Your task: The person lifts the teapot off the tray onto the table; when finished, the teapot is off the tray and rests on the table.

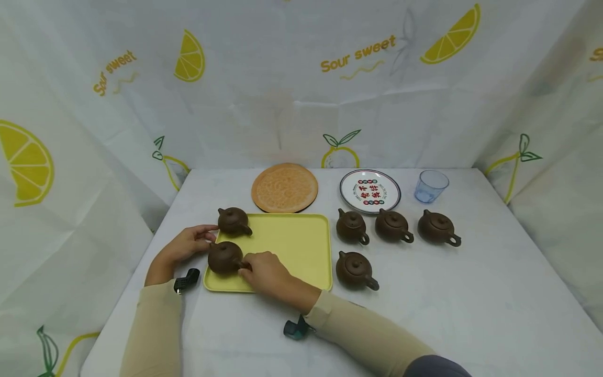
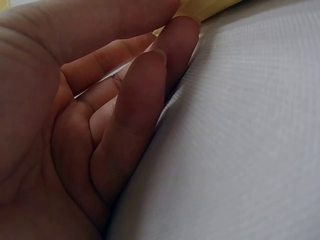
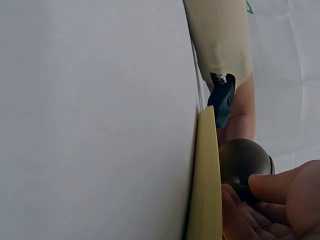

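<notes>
Settling onto the tray (image 1: 297, 246) the teapot (image 1: 223, 257) just left of the right grip (image 1: 266, 273), which pinches its handle (image 1: 241, 265), seems underway, left grip (image 1: 188, 244) relaxed nearby, with gentle release probably needed next.

A curtained-off tabletop set, apparently for recording; the kind of building cannot be told. White cloth (image 1: 264, 94) printed with lemons and "Sour sweet" hangs across the top and down both sides of the frame, enclosing 1 white table (image 1: 447, 309). Small dark devices (image 1: 187, 280) sit by beige sleeves (image 1: 153, 330), lower left and lower centre.
</notes>
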Demonstrator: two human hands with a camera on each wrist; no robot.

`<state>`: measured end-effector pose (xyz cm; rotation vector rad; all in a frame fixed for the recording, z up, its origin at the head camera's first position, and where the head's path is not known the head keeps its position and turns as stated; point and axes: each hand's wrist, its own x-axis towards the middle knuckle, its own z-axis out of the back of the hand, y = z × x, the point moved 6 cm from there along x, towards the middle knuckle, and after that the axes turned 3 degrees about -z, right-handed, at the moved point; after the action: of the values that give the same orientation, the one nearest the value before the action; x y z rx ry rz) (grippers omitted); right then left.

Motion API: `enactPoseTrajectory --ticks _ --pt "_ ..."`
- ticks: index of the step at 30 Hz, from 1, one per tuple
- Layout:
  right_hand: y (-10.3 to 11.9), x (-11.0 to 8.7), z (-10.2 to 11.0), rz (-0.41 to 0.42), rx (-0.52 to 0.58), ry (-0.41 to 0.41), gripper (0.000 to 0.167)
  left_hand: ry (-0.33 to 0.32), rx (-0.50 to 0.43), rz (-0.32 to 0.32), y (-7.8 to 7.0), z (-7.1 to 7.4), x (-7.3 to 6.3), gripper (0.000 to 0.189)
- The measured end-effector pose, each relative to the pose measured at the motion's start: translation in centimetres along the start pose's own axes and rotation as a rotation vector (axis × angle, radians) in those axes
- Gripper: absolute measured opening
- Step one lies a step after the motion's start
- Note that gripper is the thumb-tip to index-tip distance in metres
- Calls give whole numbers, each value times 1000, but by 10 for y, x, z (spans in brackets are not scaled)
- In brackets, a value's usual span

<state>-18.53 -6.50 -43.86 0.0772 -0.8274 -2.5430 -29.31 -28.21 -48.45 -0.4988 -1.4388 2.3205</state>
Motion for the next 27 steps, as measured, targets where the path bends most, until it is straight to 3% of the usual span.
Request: enactPoseTrajectory --ticks 8,27 --pt "-23 -15 20 -41 43 -38 12 8 -24 8 1 0 1 59" --pt "-70 -64 118 -92 0 -261 7 -14 -37 47 -1 0 0 60"
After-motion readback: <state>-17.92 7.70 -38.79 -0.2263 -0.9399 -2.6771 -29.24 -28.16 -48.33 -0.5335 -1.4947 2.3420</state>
